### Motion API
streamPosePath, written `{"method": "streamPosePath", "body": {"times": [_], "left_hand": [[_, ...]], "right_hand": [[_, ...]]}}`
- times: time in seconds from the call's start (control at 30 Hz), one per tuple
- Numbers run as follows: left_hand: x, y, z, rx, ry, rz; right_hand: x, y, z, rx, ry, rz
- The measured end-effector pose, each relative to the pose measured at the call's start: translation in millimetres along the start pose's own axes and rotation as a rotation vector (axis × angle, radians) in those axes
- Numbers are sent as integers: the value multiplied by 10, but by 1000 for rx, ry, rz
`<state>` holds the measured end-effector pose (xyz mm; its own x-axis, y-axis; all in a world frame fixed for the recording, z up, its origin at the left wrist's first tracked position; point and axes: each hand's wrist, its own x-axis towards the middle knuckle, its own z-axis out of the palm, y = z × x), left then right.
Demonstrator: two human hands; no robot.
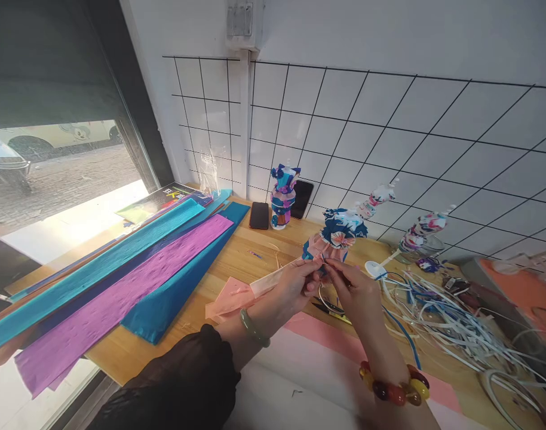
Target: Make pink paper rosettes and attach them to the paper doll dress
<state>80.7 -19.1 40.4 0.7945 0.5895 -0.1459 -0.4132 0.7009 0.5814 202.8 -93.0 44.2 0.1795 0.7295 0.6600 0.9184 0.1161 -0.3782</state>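
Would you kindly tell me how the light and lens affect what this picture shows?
In the head view, glare through the window washes out the pale ledge; also there, the wall grid slants and fans, suggesting wide-lens distortion, and the dark sleeve shows little detail; the small piece between left hand and right hand is too tiny to identify.

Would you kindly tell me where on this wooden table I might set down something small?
There is a nearly bare patch of wooden table between the dark teal sheet and the peach paper. The right side is crowded with tangled strips.
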Motion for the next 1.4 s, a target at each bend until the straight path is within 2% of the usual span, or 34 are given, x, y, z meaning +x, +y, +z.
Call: {"method": "streamPosePath", "body": {"times": [0.4, 0.53, 0.67, 0.77, 0.87, 1.03, 1.13, 1.23, 1.4], "left_hand": [[0, 20, 47, -4, 46, 1], [3, 20, 48, 22, 64, 1], [41, -6, 10, 28, 82, 12], [61, -18, -13, 24, 75, -4], [61, -18, -16, 21, 80, -11], [41, -4, 20, 25, 98, -18], [29, 12, 46, 28, 109, -22], [28, 22, 48, 33, 107, -23], [41, 29, 22, 38, 103, -17]], "right_hand": [[9, -57, -73, 70, -34, 188], [-52, -71, -186, 173, -68, 300], [-237, 14, -379, 175, -162, 427], [-439, 182, -567, 99, -219, 488], [-661, 467, -789, -20, -259, 572], [-1013, 1033, -1203, -257, -242, 715], [-1150, 1261, -1375, -355, -249, 757], [-1172, 1387, -1412, -423, -264, 756], [-1015, 1550, -1267, -523, -316, 714]]}}
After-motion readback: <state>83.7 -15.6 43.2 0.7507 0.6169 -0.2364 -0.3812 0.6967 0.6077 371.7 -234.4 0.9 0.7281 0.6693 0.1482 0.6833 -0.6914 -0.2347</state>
